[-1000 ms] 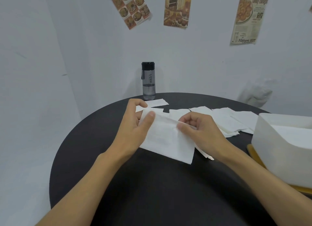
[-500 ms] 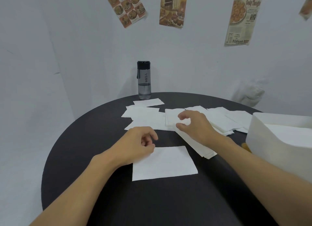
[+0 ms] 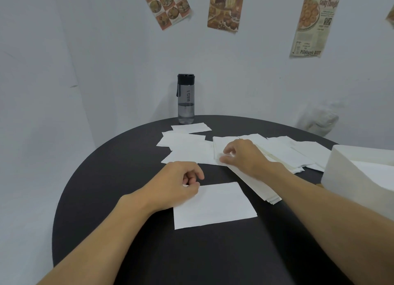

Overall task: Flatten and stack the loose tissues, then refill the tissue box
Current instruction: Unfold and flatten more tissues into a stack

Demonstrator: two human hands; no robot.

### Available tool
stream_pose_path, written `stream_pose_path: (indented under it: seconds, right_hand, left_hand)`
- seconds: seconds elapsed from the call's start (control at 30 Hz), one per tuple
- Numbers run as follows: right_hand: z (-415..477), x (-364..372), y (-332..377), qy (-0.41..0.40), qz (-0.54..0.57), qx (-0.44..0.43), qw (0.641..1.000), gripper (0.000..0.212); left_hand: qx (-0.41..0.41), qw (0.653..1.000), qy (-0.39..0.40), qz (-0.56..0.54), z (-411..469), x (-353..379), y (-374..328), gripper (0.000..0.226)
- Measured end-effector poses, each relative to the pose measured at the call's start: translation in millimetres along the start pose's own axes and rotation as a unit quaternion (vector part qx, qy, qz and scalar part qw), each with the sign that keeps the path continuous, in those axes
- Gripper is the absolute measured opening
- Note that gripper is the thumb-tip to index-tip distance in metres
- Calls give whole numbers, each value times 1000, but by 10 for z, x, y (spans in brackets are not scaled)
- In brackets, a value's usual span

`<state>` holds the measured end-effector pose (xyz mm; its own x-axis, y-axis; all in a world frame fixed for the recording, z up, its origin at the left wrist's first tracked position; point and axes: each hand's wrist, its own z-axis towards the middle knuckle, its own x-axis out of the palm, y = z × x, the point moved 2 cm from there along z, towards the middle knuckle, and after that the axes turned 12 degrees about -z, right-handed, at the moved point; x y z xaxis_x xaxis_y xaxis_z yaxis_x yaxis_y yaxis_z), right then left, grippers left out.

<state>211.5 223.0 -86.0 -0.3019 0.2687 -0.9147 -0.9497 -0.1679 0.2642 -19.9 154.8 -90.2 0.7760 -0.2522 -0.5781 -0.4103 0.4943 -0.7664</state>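
Note:
A single flat white tissue (image 3: 215, 206) lies on the round black table (image 3: 128, 178) in front of me. My left hand (image 3: 179, 184) rests on its upper left corner with fingers curled, and a sliver of the corner shows inside the fingers. Behind it lie several loose tissues (image 3: 187, 144) and an overlapping, fanned row of tissues (image 3: 255, 184) running to the right. My right hand (image 3: 243, 157) lies on that row and pinches the edge of the top tissue between thumb and fingers. The white tissue box (image 3: 360, 174) stands at the right edge, partly cut off.
A clear water bottle with a black cap (image 3: 186, 99) stands at the table's far edge by the wall. A crumpled plastic bag (image 3: 317, 120) sits behind the table at right. Posters hang on the wall. The box rests on a wooden base (image 3: 318, 185).
One second ago both hands held the tissue up; it now lies flat on the table. The right hand moved back onto the loose tissues and took hold of one.

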Motion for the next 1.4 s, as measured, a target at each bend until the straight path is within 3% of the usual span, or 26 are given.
stream_pose_path:
  seconds: [0.17,0.27,0.43,0.7,0.9,1.07,1.2,1.4]
  right_hand:
    - [5,-13,31,-13,-24,-10,1000,21]
    - [19,-11,23,-21,-17,-2,1000,28]
    - [30,-52,47,-33,64,20,997,20]
    - [-44,-264,113,-152,104,53,981,19]
    - [-244,-564,240,-258,208,33,943,19]
    - [-377,-788,341,-322,329,101,882,16]
    - [-452,-851,352,-320,412,166,837,15]
    - [-615,-660,243,-204,381,186,882,17]
  left_hand:
    - [4,1000,4,2,1,-2,9,19]
    - [5,1000,5,-1,1,-7,16,19]
    - [2,1000,6,-3,-2,-8,7,19]
    - [4,1000,4,-8,6,-10,3,19]
    - [14,999,-18,-25,7,-31,4,19]
    - [7,997,-47,-58,5,-93,34,19]
    - [-18,995,-63,-81,7,-155,30,20]
    - [-81,988,-48,-124,-27,-193,-20,22]
